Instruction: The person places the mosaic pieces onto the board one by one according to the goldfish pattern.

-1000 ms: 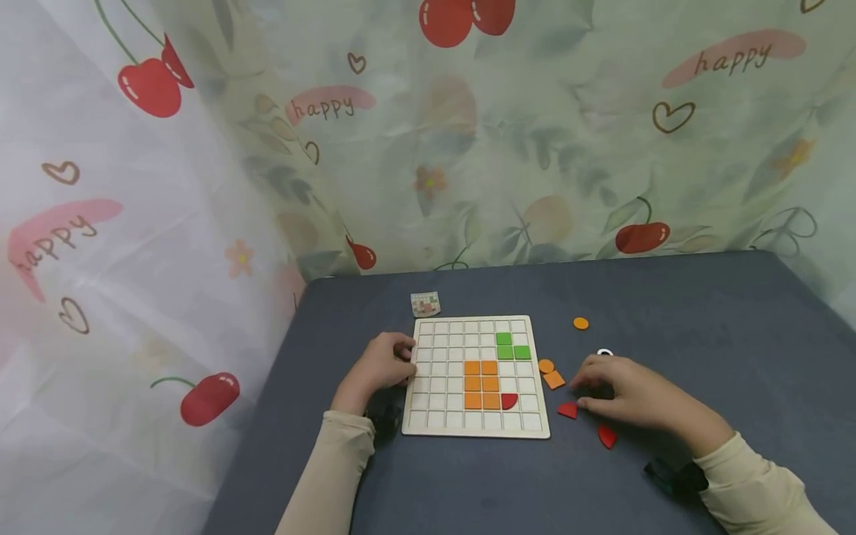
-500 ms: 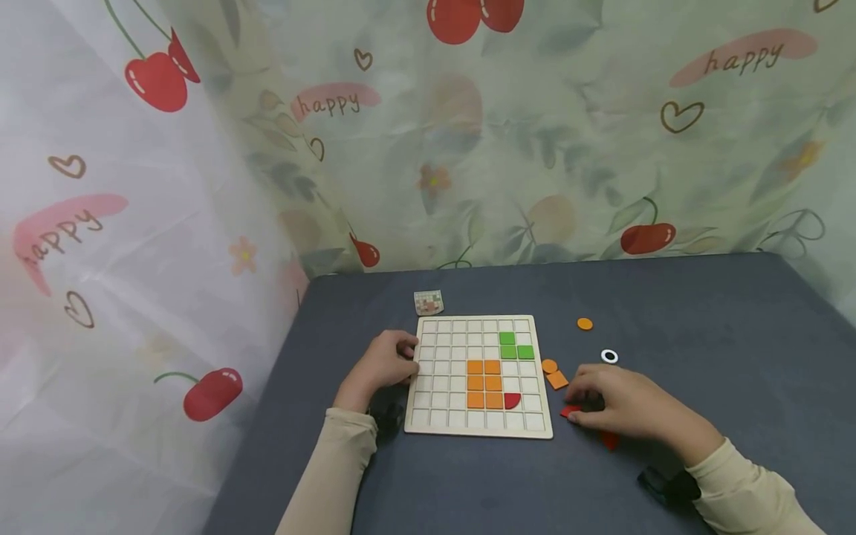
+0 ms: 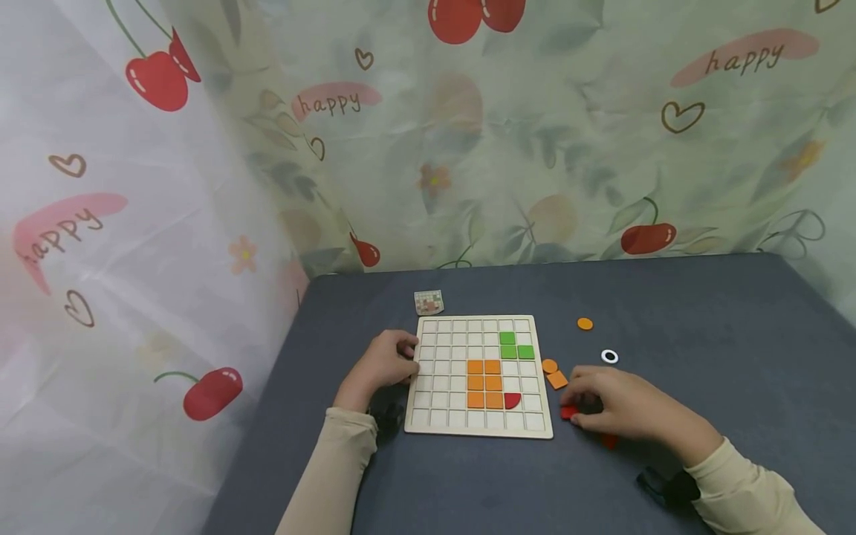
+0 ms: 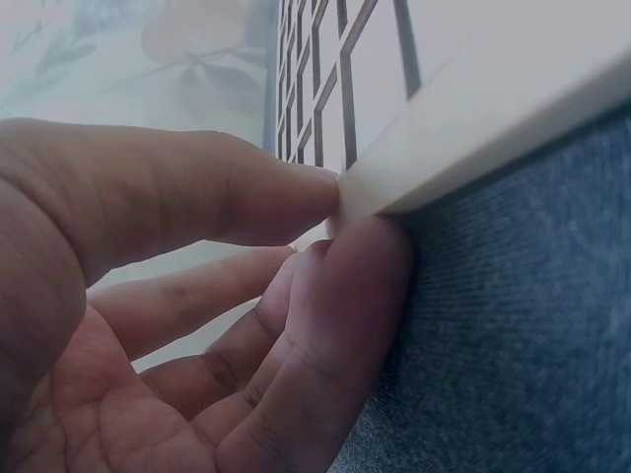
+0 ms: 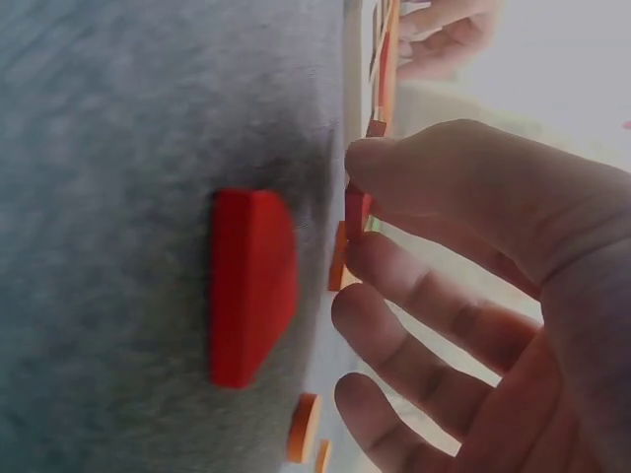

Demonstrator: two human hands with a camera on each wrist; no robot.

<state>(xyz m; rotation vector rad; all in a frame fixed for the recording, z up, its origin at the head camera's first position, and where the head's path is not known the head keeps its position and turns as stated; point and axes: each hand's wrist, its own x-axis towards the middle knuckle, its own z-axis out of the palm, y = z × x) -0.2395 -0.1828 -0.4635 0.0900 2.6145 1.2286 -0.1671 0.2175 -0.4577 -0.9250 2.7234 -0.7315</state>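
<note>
Under the right hand (image 3: 618,403), a loose red tile (image 5: 254,291) lies on the dark cloth (image 3: 488,490). Just beyond, that hand's thumb and forefinger, parted only by what they hold, pinch another red piece (image 5: 359,202) beside the gridded board (image 3: 435,422). A light pinch, with the piece level, should avoid nudging the neighbouring orange square (image 3: 557,380). At the board's left rim the left hand (image 3: 383,365) pinches the edge between thumb and forefinger; steady pressure without tugging would suit. Farther off sit a white ring (image 3: 603,359), an orange disc (image 3: 585,324) and a small printed card (image 3: 429,302)
</note>
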